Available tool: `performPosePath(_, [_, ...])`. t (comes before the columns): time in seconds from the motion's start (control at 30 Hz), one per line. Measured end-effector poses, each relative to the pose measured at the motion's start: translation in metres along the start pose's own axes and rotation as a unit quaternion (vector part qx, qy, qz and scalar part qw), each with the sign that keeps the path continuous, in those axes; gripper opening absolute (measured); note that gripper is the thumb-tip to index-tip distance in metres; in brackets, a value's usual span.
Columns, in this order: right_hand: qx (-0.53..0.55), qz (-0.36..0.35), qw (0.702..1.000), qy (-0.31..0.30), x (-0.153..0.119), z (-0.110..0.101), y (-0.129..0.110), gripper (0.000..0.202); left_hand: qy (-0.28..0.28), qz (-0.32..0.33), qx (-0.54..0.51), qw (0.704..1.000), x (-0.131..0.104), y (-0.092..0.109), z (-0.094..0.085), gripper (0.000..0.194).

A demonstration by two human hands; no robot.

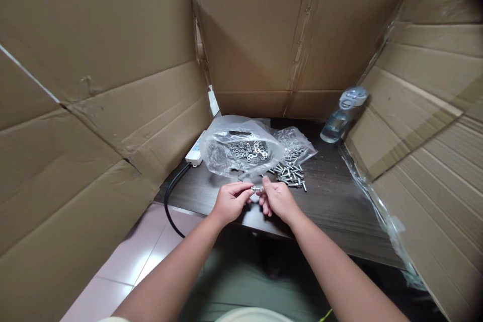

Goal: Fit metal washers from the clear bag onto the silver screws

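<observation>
Between my two hands, just above the near edge of the dark table, is a small metal bolt lying about level. My left hand pinches its left end, where a washer or nut seems to sit; the fingertips partly hide it. My right hand grips the right end between thumb and fingers. Right behind the hands stands an open clear plastic bag with many metal washers inside. To its right, a pile of loose bolts spills from a second plastic bag.
Cardboard walls enclose the dark wooden table at the back and both sides. A water bottle stands at the back right. On the left lies a white power strip with a black cable hanging over the edge.
</observation>
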State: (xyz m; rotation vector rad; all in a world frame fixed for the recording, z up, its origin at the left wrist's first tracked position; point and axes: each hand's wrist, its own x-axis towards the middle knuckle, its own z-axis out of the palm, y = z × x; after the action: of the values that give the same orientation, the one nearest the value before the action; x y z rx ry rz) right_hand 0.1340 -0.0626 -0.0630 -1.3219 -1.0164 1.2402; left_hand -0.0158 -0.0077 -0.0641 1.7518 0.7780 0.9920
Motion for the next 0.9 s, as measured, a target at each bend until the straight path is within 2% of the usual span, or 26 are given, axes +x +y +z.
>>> performPosePath(0.1, [0.055,-0.018,0.998,0.006,-0.0001,-0.0024,0.0012,0.048,0.025,-0.021,-0.012,0.999,0.0005,0.0007,0.001,0.019])
performPosePath(0.23, [0.05,-0.077,0.996,-0.006,-0.0032,-0.0066,0.0001,0.044,0.022,-0.028,-0.023,0.999,0.0013,0.0006,0.0005,0.02])
performPosePath(0.33, [-0.004,-0.071,0.997,-0.001,-0.0037,-0.0059,-0.0012,0.032,0.01,-0.021,-0.02,1.0,0.0015,-0.0002,-0.0003,0.02])
performPosePath(0.47, [-0.069,-0.045,0.996,0.024,-0.0002,-0.0021,0.0017,0.05,-0.001,-0.013,-0.018,1.0,0.0011,-0.0005,-0.0002,0.019])
performPosePath(0.57, [-0.017,-0.021,0.999,0.033,0.0012,-0.0017,0.0038,0.048,0.022,-0.027,-0.019,0.999,0.001,0.0007,0.0007,0.019])
performPosePath(0.63, [0.032,-0.032,0.999,0.014,-0.0001,-0.0028,0.0028,0.041,0.039,-0.04,-0.025,0.998,0.0012,0.0019,0.0012,0.019])
performPosePath(0.7, [0.062,-0.059,0.996,-0.013,-0.0024,-0.0041,0.0002,0.045,0.041,-0.044,-0.031,0.998,0.0014,0.0027,0.0014,0.019])
performPosePath(0.77, [0.068,-0.073,0.995,-0.025,-0.0044,-0.0048,-0.0023,0.043,0.032,-0.043,-0.034,0.998,0.0015,0.003,0.0012,0.02])
performPosePath(0.9, [0.018,-0.049,0.999,-0.011,-0.0038,-0.0037,-0.0017,0.033,0.015,-0.052,-0.044,0.998,0.0011,0.0022,0.0006,0.021])
